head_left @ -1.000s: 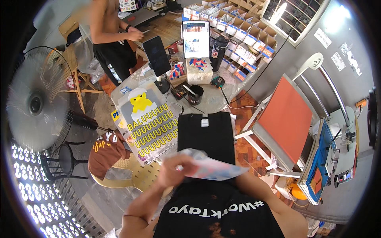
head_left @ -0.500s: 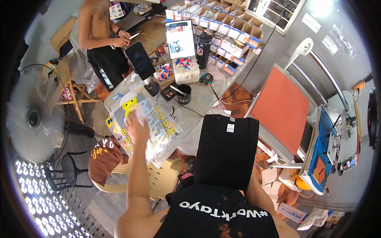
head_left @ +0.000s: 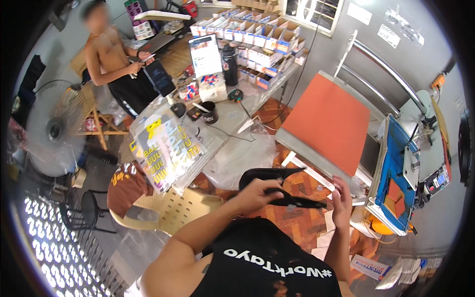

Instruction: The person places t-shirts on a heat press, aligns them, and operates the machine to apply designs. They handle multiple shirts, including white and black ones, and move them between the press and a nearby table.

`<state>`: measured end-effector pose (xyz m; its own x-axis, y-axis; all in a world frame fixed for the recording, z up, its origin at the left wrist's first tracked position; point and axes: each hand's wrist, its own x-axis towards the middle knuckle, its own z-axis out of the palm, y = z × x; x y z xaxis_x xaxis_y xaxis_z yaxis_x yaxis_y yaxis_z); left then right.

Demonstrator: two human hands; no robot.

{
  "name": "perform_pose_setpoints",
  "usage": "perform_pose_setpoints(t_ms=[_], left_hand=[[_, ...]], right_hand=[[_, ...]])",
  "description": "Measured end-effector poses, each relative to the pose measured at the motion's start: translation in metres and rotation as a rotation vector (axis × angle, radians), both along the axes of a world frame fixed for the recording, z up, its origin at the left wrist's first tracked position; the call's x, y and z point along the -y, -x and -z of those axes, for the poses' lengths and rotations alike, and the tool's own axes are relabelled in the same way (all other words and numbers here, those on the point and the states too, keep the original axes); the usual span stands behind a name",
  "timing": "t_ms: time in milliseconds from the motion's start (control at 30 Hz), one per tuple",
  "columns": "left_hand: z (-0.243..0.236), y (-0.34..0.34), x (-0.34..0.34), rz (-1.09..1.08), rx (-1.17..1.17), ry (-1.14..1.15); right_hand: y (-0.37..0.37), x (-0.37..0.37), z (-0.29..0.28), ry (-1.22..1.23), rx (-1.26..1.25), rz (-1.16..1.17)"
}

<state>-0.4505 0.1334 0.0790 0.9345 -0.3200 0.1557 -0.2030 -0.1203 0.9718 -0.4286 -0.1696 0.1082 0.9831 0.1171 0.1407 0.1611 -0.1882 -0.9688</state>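
In front of my body, a black T-shirt (head_left: 274,180) hangs in loose, bunched folds above the floor. My left hand (head_left: 258,195) is closed on it, thumb and fingers pinching the cloth. My right hand (head_left: 341,200) is raised to the right of the shirt's end, apart from it, with its fingers spread and nothing in them. To the left, on the table corner, lies a clear-wrapped stack of printed transfer sheets (head_left: 168,151) with yellow and white lettering and a yellow cartoon figure. An orange heat press pad (head_left: 326,123) lies ahead on the right.
A beige plastic chair (head_left: 185,213) with a brown cloth (head_left: 126,190) stands left. The table (head_left: 232,133) holds a tablet (head_left: 205,57), a phone on a stand (head_left: 158,78), a black mug (head_left: 210,113) and a bottle (head_left: 230,65). A spinning fan (head_left: 54,129) and another person (head_left: 106,59) are at left.
My left hand has left the printed sheets and now grips the black shirt. The shirt, folded flat before, is now bunched. My right hand, hidden before, shows open. The view has shifted.
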Motion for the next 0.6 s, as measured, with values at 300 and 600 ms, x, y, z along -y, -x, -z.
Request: perform_pose_setpoints(t_ms=[300, 600], left_hand=[[0.044, 0.033, 0.118, 0.277, 0.485, -0.497], [0.127, 0.075, 0.176, 0.835, 0.409, -0.609]], right_hand=[[0.120, 0.036, 0.077, 0.386, -0.235, -0.048], [0.317, 0.168, 0.230, -0.477, -0.802, 0.901]])
